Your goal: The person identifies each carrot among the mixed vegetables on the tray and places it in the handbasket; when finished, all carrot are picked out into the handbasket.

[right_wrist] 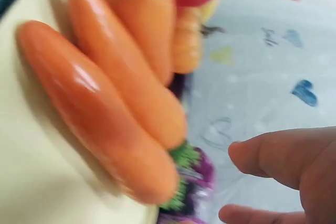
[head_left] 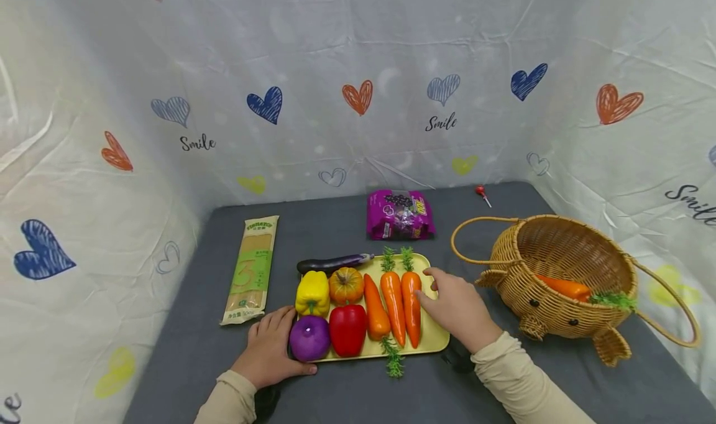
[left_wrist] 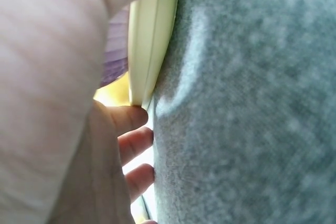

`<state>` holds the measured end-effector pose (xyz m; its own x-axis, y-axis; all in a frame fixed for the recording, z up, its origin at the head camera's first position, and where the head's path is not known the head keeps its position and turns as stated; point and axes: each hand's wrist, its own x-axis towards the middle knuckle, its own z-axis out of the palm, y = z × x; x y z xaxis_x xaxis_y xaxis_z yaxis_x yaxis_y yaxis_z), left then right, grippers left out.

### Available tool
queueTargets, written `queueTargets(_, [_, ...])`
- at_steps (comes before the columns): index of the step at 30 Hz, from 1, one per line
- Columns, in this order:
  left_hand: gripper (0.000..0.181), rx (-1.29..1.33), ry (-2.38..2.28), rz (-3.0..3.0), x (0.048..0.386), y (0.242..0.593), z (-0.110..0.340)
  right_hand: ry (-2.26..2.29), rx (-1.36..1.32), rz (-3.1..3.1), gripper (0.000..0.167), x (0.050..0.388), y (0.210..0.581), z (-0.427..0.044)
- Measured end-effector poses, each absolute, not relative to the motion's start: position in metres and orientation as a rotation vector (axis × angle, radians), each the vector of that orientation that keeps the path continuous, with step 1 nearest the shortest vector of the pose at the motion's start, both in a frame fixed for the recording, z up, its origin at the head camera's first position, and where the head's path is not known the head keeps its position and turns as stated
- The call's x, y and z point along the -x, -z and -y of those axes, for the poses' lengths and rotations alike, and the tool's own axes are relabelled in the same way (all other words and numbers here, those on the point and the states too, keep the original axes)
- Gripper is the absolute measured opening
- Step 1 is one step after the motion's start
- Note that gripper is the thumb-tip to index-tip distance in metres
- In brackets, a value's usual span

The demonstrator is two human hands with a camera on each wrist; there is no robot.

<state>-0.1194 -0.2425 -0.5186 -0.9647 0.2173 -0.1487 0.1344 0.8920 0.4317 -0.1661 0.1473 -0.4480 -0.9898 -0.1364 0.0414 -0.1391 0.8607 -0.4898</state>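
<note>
A pale yellow tray (head_left: 436, 340) carries a purple onion (head_left: 310, 338), red pepper (head_left: 348, 331), yellow pepper (head_left: 312, 294), small pumpkin (head_left: 346, 285) and three carrots (head_left: 411, 306). One carrot's green top points towards the front. An eggplant (head_left: 334, 263) lies along the tray's back edge. At the front left corner, my left hand (head_left: 274, 344) holds the tray, thumb on the front rim and fingers by the left side. My right hand (head_left: 461, 306) hovers at the tray's right edge beside the outermost carrot. In the right wrist view, its fingers (right_wrist: 262, 158) are apart from the carrots.
A wicker pig-faced basket (head_left: 514, 287) at the right holds a carrot (head_left: 565, 287). Noodles in a long pack (head_left: 252, 271) lie at the left. Behind the tray stands a purple snack bag (head_left: 399, 216). A small red-handled tool (head_left: 482, 194) lies at the back right.
</note>
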Motion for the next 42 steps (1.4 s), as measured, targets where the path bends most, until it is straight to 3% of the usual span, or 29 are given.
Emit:
queueTargets(7, [0.133, -0.270, -0.637, -2.869, 0.120, 0.520, 0.242, -0.871, -0.129, 3.086, 0.064, 0.173, 0.479, -0.131])
queueTargets(21, [0.131, -0.308, -0.694, -2.897, 0.118, 0.519, 0.242, -0.886, -0.061, 3.079, 0.061, 0.176, 0.483, -0.131])
queueTargets(42, [0.131, -0.294, -0.709, -2.871, 0.118, 0.517, 0.242, -0.613, -0.207, 2.721, 0.051, 0.154, 0.382, -0.184])
